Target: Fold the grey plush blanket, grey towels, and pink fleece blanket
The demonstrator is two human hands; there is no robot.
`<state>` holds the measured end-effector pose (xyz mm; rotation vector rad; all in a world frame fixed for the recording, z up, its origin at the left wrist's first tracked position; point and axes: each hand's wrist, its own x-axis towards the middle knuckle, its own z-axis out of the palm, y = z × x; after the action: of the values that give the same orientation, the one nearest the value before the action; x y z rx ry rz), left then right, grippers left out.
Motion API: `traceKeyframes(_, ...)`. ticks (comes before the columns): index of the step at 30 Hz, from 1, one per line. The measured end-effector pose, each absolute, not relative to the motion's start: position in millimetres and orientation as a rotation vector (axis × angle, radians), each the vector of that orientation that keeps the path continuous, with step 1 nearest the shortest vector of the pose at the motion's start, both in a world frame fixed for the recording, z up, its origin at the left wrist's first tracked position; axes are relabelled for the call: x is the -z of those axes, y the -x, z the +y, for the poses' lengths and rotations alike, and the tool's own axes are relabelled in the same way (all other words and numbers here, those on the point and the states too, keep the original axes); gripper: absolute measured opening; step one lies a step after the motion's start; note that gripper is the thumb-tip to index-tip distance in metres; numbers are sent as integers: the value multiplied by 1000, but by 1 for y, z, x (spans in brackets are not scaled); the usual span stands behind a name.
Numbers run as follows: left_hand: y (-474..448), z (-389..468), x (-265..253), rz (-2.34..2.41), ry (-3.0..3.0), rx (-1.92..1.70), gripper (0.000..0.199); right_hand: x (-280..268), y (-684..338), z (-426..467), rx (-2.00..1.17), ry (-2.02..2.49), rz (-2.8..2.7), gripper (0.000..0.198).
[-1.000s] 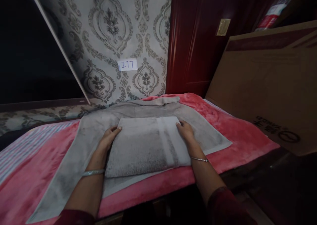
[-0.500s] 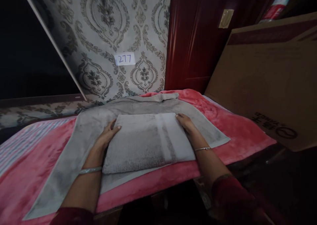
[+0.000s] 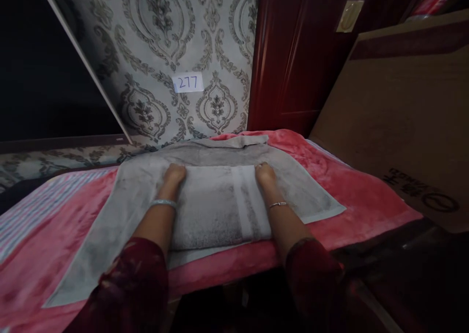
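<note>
A folded grey towel (image 3: pixel 210 201) with a pale band near its right side lies in front of me. Under it spreads a larger grey towel (image 3: pixel 135 191), laid out flat with its far edge bunched. My left hand (image 3: pixel 176 173) is closed at the folded towel's far left corner, its fingertips curled out of sight. At the far right corner, my right hand (image 3: pixel 265 173) is closed on the same towel's edge in a similar way. Both forearms run along the towel's sides.
A pink blanket (image 3: pixel 366 201) and a striped cloth (image 3: pixel 51 201) cover the surface beneath. A large cardboard box (image 3: pixel 395 113) leans at the right. A dark screen (image 3: pixel 51 79) stands at the left. The wall behind carries a paper label (image 3: pixel 188 82) reading 277.
Both hands have slid to the folded towel's far corners and closed there. Before, they lay along its sides with fingers extended. The view has shifted slightly.
</note>
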<state>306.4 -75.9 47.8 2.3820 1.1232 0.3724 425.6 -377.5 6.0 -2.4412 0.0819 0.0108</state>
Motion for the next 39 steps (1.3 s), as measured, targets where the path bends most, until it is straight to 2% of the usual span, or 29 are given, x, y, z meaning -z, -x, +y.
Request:
traceKeyframes(3, -303, -86, -34, 1184, -2372, -413, 41, 3, -415, -378, 102, 2420, 72, 34)
traceKeyframes(9, -292, -85, -20, 1163, -2347, -611, 33, 14, -417, -383, 266, 2376, 34, 41)
traceKeyframes(13, -294, -80, -14, 1126, -2274, -755, 28, 17, -418, -383, 294, 2374, 32, 41)
traceKeyframes(17, -296, -77, -10, 1105, -2291, -689, 27, 17, -416, -382, 272, 2396, 32, 39)
traceKeyframes(24, -284, -77, -28, 1058, -2316, -606, 35, 4, -406, -382, 237, 2439, 11, 43)
traceKeyframes(27, -277, -89, -42, 939, -2487, -756, 45, -7, -396, -376, 322, 2457, -19, 45)
traceKeyframes(29, -278, -103, -46, 696, -2692, -838, 50, -14, -386, -366, 442, 2507, -201, 47)
traceKeyframes(31, -284, -120, -41, 360, -2875, -714, 53, -15, -375, -352, 488, 2572, -565, 48)
traceKeyframes(34, -295, -140, -24, 15, -2991, -264, 54, -9, -361, -332, 248, 2639, -1059, 50)
traceKeyframes(36, -300, -145, -13, -28, -2986, -93, 54, -4, -355, -324, 67, 2676, -1149, 52)
traceKeyframes(39, -302, -141, -7, -16, -2967, -90, 56, 0, -354, -323, -9, 2704, -1133, 54)
